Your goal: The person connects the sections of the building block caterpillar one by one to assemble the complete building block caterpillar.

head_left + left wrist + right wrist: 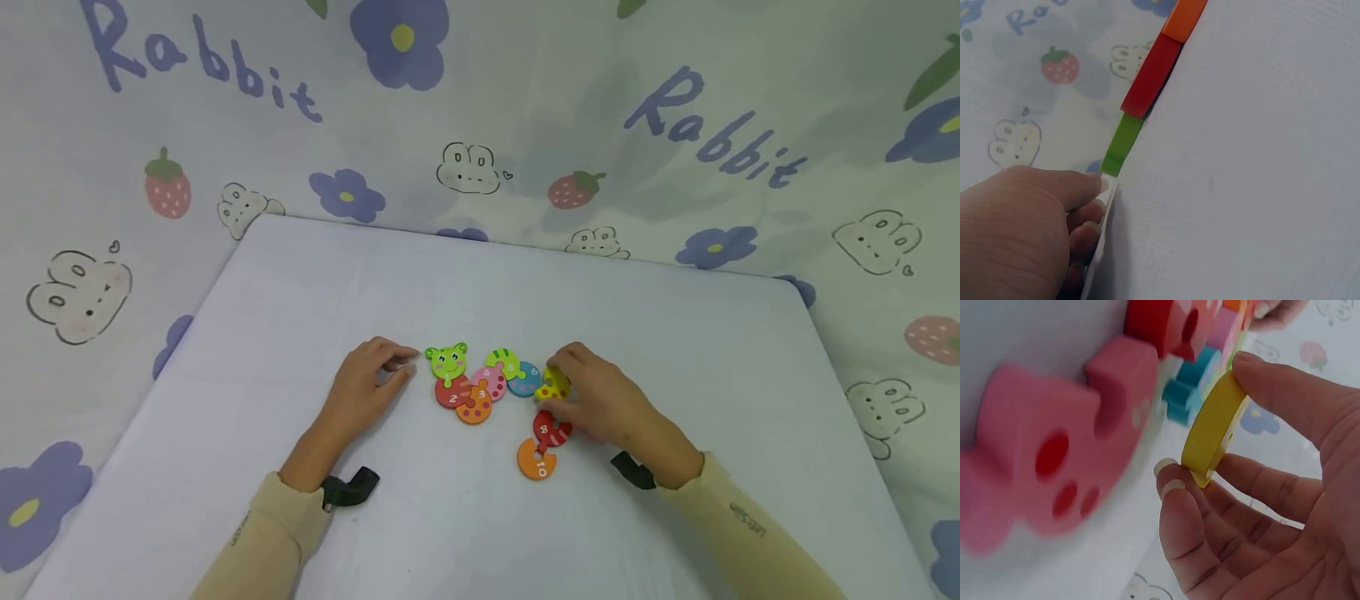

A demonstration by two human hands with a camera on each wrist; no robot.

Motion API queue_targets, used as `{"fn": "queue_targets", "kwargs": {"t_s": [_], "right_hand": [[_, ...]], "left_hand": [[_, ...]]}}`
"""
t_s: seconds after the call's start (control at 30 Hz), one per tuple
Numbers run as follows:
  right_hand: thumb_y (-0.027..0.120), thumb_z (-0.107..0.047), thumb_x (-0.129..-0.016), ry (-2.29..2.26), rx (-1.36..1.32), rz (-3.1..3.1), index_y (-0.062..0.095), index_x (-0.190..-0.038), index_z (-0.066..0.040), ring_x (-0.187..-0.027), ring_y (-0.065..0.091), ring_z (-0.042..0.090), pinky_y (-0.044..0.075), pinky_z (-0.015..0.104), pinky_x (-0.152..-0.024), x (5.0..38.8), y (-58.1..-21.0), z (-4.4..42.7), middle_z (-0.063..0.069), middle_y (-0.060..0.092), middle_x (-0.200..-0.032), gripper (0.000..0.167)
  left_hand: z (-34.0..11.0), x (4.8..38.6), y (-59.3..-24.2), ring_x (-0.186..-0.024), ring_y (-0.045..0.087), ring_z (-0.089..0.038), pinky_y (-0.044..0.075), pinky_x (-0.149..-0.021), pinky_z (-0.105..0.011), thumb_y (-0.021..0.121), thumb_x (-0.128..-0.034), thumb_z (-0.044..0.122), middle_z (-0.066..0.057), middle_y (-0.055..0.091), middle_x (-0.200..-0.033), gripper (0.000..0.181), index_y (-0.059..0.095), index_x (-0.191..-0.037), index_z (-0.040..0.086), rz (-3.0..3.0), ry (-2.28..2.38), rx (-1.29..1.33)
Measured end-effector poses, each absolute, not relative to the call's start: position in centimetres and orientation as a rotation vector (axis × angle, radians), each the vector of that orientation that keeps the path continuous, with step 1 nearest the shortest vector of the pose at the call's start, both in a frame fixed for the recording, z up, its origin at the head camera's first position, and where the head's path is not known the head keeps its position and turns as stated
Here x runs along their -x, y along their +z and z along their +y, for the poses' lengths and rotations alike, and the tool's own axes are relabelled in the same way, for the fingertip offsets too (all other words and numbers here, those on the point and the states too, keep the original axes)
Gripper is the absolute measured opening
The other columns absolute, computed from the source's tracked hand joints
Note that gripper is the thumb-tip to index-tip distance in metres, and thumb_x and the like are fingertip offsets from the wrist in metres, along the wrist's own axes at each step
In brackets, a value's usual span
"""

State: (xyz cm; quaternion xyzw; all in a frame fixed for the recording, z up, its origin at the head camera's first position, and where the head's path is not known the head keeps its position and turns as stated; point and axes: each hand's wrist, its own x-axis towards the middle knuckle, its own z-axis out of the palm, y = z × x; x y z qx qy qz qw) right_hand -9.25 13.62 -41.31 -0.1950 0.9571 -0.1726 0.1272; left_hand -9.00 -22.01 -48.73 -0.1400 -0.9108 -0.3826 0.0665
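My right hand (607, 396) pinches a yellow dotted puzzle piece (1213, 428) between thumb and fingers, at the right end of a caterpillar number puzzle. The joined part runs from a green head piece (447, 364) through red 2, orange 3, pink 4 and green 5 to a blue 6 piece (525, 383). My left hand (363, 383) lies just left of the head, fingers loosely bent and holding nothing. Below the yellow piece lie a red 8 piece (550, 432) and an orange 10 piece (532, 467). A pink dotted piece (1016, 425) shows close up in the right wrist view; my right hand hides it in the head view.
The pieces lie on a white-covered table (375, 283). Behind and beside it hangs a cloth (525, 92) printed with rabbits, flowers and strawberries. Dark wrist mounts (351, 487) sit on both forearms, close above the tabletop.
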Motion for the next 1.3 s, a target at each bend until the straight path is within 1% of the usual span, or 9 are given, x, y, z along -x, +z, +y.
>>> {"fn": "queue_targets", "kwargs": {"t_s": [0.37,0.5,0.67,0.77,0.9,1.0,1.07,1.2,1.3], "right_hand": [[0.088,-0.038,-0.086,-0.447,0.532,2.803,0.067,-0.128,-0.004,-0.106,0.064,0.026,0.059,0.042,-0.091,8.9,-42.0,12.5,0.011,0.060,-0.129,0.058],[0.088,-0.040,-0.085,-0.450,0.537,2.761,0.067,-0.129,-0.005,-0.106,0.063,0.025,0.059,0.042,-0.090,9.5,-41.9,12.5,0.010,0.060,-0.129,0.060],[0.091,-0.041,-0.082,-0.453,0.609,2.730,0.068,-0.126,-0.007,-0.103,0.062,0.023,0.059,0.040,-0.089,10.8,-42.2,12.8,0.008,0.059,-0.126,0.060],[0.091,-0.043,-0.081,-0.448,0.639,2.722,0.068,-0.127,-0.007,-0.106,0.061,0.022,0.058,0.039,-0.092,11.2,-42.6,13.1,0.009,0.058,-0.127,0.062],[0.090,-0.048,-0.081,-0.466,0.654,2.738,0.068,-0.130,-0.007,-0.113,0.060,0.024,0.056,0.042,-0.096,11.0,-43.0,13.5,0.009,0.057,-0.132,0.067],[0.087,-0.052,-0.083,-0.494,0.667,2.748,0.067,-0.132,-0.008,-0.114,0.060,0.024,0.055,0.044,-0.097,10.9,-43.0,14.0,0.008,0.058,-0.132,0.068],[0.084,-0.051,-0.087,-0.518,0.668,2.739,0.065,-0.134,-0.007,-0.114,0.059,0.024,0.055,0.046,-0.098,10.7,-42.9,14.4,0.008,0.059,-0.132,0.067],[0.077,-0.042,-0.095,-0.518,0.648,2.731,0.062,-0.139,-0.006,-0.115,0.060,0.024,0.055,0.047,-0.098,10.3,-42.8,15.7,0.008,0.060,-0.133,0.059],[0.075,-0.035,-0.098,-0.514,0.643,2.736,0.063,-0.138,-0.005,-0.111,0.062,0.023,0.056,0.046,-0.095,9.8,-42.7,16.8,0.008,0.062,-0.130,0.052]], "left_hand": [[-22.0,9.1,-48.8,-0.096,0.063,-0.020,0.050,-0.084,-0.041,0.076,-0.0964,0.008,-0.003,0.067,-0.108,0.024,0.074,-0.120,0.009,-2.740,-1.159,0.435],[-22.0,9.1,-48.5,-0.096,0.062,-0.020,0.050,-0.085,-0.042,0.075,-0.0968,0.008,-0.004,0.067,-0.108,0.024,0.075,-0.120,0.009,-2.746,-1.164,0.431],[-22.0,9.1,-48.5,-0.096,0.062,-0.021,0.049,-0.085,-0.042,0.076,-0.0967,0.008,-0.004,0.067,-0.108,0.024,0.075,-0.121,0.009,-2.759,-1.170,0.424],[-22.1,9.1,-48.6,-0.096,0.062,-0.021,0.050,-0.085,-0.042,0.076,-0.0966,0.009,-0.003,0.067,-0.108,0.025,0.075,-0.121,0.010,-2.755,-1.172,0.429],[-22.0,9.3,-48.5,-0.096,0.063,-0.021,0.050,-0.085,-0.043,0.076,-0.0970,0.010,-0.004,0.067,-0.108,0.024,0.075,-0.121,0.010,-2.745,-1.166,0.447],[-22.0,9.3,-48.5,-0.096,0.063,-0.021,0.050,-0.085,-0.043,0.075,-0.0971,0.009,-0.004,0.067,-0.108,0.024,0.074,-0.121,0.010,-2.741,-1.158,0.445],[-22.0,9.3,-48.5,-0.096,0.063,-0.021,0.050,-0.085,-0.043,0.076,-0.0968,0.010,-0.004,0.067,-0.108,0.024,0.075,-0.121,0.009,-2.742,-1.158,0.438],[-22.0,9.2,-48.8,-0.095,0.063,-0.020,0.050,-0.084,-0.042,0.076,-0.0965,0.010,-0.003,0.067,-0.107,0.024,0.075,-0.120,0.010,-2.743,-1.156,0.434],[-22.1,9.1,-48.9,-0.095,0.063,-0.019,0.050,-0.084,-0.041,0.076,-0.0963,0.010,-0.002,0.067,-0.107,0.024,0.075,-0.120,0.010,-2.741,-1.149,0.431]]}}
